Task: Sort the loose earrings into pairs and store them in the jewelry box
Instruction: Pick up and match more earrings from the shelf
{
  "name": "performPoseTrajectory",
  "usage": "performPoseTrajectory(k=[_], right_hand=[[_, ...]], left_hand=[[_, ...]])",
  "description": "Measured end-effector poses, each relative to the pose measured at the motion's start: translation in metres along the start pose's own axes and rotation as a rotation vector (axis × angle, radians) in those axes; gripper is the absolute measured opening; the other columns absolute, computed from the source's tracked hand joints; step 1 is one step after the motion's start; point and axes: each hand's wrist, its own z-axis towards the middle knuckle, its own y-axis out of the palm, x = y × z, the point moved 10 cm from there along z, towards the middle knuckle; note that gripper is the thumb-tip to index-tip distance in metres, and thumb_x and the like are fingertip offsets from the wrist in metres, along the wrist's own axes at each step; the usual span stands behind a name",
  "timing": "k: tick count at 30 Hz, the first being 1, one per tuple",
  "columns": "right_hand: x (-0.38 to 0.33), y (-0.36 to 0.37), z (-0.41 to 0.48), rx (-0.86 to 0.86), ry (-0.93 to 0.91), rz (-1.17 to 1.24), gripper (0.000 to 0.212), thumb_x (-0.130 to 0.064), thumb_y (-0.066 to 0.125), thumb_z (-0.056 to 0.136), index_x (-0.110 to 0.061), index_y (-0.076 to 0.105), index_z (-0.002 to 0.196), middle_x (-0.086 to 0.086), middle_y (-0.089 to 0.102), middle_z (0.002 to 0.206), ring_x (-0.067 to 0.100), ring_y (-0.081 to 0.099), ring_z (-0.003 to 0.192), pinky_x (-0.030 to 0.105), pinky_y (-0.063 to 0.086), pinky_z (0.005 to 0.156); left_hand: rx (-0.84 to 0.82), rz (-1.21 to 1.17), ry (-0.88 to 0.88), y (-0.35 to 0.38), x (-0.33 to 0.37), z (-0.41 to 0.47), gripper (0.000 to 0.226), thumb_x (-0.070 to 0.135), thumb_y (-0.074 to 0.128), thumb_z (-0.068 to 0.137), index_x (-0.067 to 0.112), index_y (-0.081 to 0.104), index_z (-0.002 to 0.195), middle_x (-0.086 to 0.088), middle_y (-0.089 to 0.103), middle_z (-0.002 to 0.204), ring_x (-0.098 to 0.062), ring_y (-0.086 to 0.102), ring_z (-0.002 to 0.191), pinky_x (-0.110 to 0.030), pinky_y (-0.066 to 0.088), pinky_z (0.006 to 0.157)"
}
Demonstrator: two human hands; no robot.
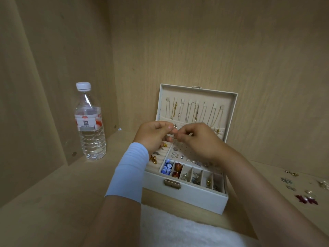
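Cream jewelry box point(187, 198), beige lining, brass-toned clasp point(172, 184). Inside: blue-and-white marbled beads point(167, 167), amber-brown earrings point(177, 169). The small earring point(175, 126) at their twelve o'clock is silver. At nine o'clock, a clear bottle point(90, 125) with white cap, red-and-white label. Pale-blue sleeve point(128, 173). At four o'clock, dark-red earrings point(306, 199) on pale wood-grain worktop point(53, 202).

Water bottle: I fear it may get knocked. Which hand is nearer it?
Left. The left hand hovers over the left edge of the jewelry box, apart from the water bottle; the right hand is farther right, over its middle.

The open lid point(197, 106) blocks behind the jewelry box point(187, 196), water bottle point(89, 122) stands left, loose earrings point(302, 188) right.
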Motion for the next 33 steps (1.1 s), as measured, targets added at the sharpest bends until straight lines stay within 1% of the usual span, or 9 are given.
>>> performPoseTrajectory(k=[2, 6, 10, 14, 17, 19, 25, 28, 33], right_hand=[[-0.004, -0.017, 0.0, 0.098, -0.032, 0.138, 0.01, -0.024, 0.07, 0.092, -0.028, 0.073, 0.101, -0.009, 0.071, 0.093, 0.001, 0.062, 0.081, 0.027, 0.048, 0.079], [-0.015, -0.025, -0.005, 0.103, -0.08, 0.318, 0.029, -0.017, 0.083, 0.079, -0.029, 0.072, 0.103, -0.003, 0.074, 0.092, 0.006, 0.057, 0.061, 0.026, 0.052, 0.062], [-0.017, -0.031, -0.006, 0.21, -0.117, 0.28, 0.017, -0.02, 0.086, 0.075, -0.028, 0.077, 0.088, -0.008, 0.075, 0.085, -0.003, 0.056, 0.057, 0.025, 0.052, 0.065], [-0.012, -0.034, -0.006, 0.248, -0.111, 0.316, 0.012, -0.019, 0.08, 0.082, -0.026, 0.079, 0.092, -0.012, 0.074, 0.084, -0.007, 0.064, 0.072, 0.021, 0.051, 0.074], [-0.002, -0.028, -0.004, 0.227, -0.055, 0.205, 0.013, -0.018, 0.077, 0.086, -0.026, 0.079, 0.096, -0.014, 0.075, 0.092, -0.008, 0.065, 0.085, 0.022, 0.052, 0.086], [0.005, -0.022, -0.003, 0.193, -0.012, 0.045, 0.012, -0.022, 0.078, 0.085, -0.025, 0.08, 0.096, -0.012, 0.075, 0.097, -0.004, 0.064, 0.092, 0.026, 0.052, 0.094], [0.016, -0.004, -0.002, 0.068, 0.035, -0.21, 0.003, -0.033, 0.08, 0.081, -0.031, 0.079, 0.083, -0.017, 0.072, 0.083, 0.001, 0.065, 0.083, 0.038, 0.057, 0.084], [0.015, -0.001, -0.001, 0.059, 0.022, -0.25, 0.003, -0.035, 0.08, 0.08, -0.033, 0.078, 0.082, -0.018, 0.072, 0.081, 0.0, 0.064, 0.082, 0.039, 0.057, 0.084], [0.013, 0.001, 0.002, 0.09, 0.001, -0.242, 0.004, -0.036, 0.079, 0.081, -0.032, 0.077, 0.082, -0.018, 0.072, 0.08, 0.001, 0.064, 0.081, 0.039, 0.057, 0.082]], left_hand=[[0.007, 0.045, 0.019, 0.001, 0.002, -0.001, 0.013, 0.026, 0.059, 0.097, 0.022, 0.072, 0.098, 0.008, 0.076, 0.09, -0.006, 0.064, 0.067, -0.022, 0.048, 0.058], [0.026, 0.053, 0.042, 0.0, 0.005, -0.002, 0.014, 0.031, 0.061, 0.095, 0.025, 0.074, 0.096, 0.007, 0.075, 0.086, -0.006, 0.063, 0.07, -0.024, 0.047, 0.059], [0.014, 0.085, 0.061, 0.004, 0.009, -0.003, 0.011, 0.031, 0.064, 0.093, 0.029, 0.074, 0.091, 0.004, 0.072, 0.08, -0.008, 0.063, 0.073, -0.025, 0.045, 0.065], [0.021, 0.166, 0.105, 0.005, 0.012, -0.003, 0.012, 0.03, 0.063, 0.093, 0.027, 0.074, 0.09, 0.0, 0.072, 0.084, -0.007, 0.061, 0.074, -0.023, 0.05, 0.068], [0.058, 0.429, 0.153, 0.002, 0.011, 0.0, 0.01, 0.032, 0.064, 0.09, 0.029, 0.074, 0.09, 0.013, 0.07, 0.091, -0.004, 0.063, 0.087, -0.025, 0.05, 0.081], [0.044, 0.594, 0.129, 0.004, 0.005, 0.001, 0.01, 0.033, 0.065, 0.09, 0.034, 0.074, 0.087, 0.019, 0.069, 0.091, -0.004, 0.062, 0.088, -0.027, 0.049, 0.083], [0.021, 0.884, 0.11, 0.011, -0.002, 0.004, 0.01, 0.041, 0.07, 0.082, 0.037, 0.077, 0.077, 0.022, 0.068, 0.081, -0.013, 0.057, 0.103, -0.041, 0.046, 0.099], [0.049, 0.967, 0.156, 0.011, 0.005, 0.004, 0.013, 0.045, 0.069, 0.083, 0.036, 0.079, 0.084, 0.022, 0.054, 0.074, -0.014, 0.048, 0.111, -0.036, 0.037, 0.104], [0.075, 1.054, 0.154, 0.008, 0.008, 0.003, 0.018, 0.046, 0.064, 0.087, 0.034, 0.078, 0.09, 0.011, 0.063, 0.101, -0.018, 0.043, 0.117, -0.034, 0.032, 0.099]])
